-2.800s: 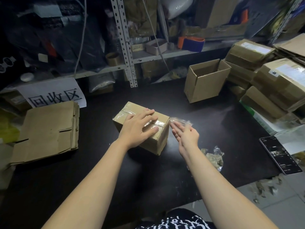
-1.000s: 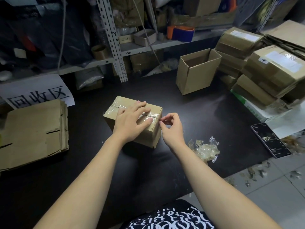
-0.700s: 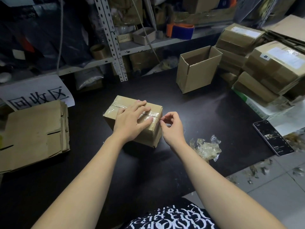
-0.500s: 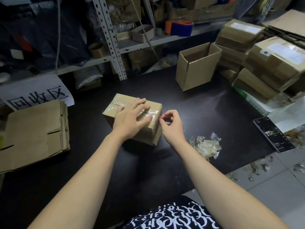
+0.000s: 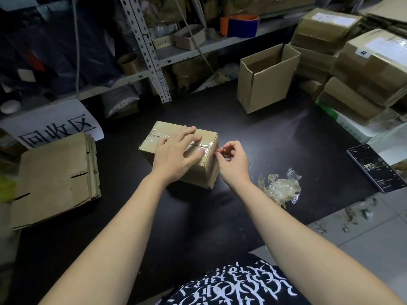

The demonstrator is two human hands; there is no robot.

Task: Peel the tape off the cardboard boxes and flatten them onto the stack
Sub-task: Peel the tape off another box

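A small sealed cardboard box [image 5: 204, 170] sits in the middle of the black table [image 5: 275, 139], with clear tape [image 5: 204, 145] running along its top seam. My left hand [image 5: 176, 155] lies flat on the box's top, fingers spread, pressing it down. My right hand [image 5: 231, 164] is at the box's right end, thumb and forefinger pinched together at the tape's edge where it folds over the corner. A stack of flattened boxes [image 5: 55, 179] lies at the table's left.
An open empty box [image 5: 264, 84] stands at the back right. Several taped boxes [image 5: 363, 69] are piled at the far right. A wad of peeled tape [image 5: 282, 188] lies right of my hand, a phone [image 5: 376, 168] near the table's right edge. Metal shelving [image 5: 149, 51] runs behind.
My right hand dropped a peeled strip, came back to the box's right end and pinched at the tape edge. My left hand has stayed flat on the box.
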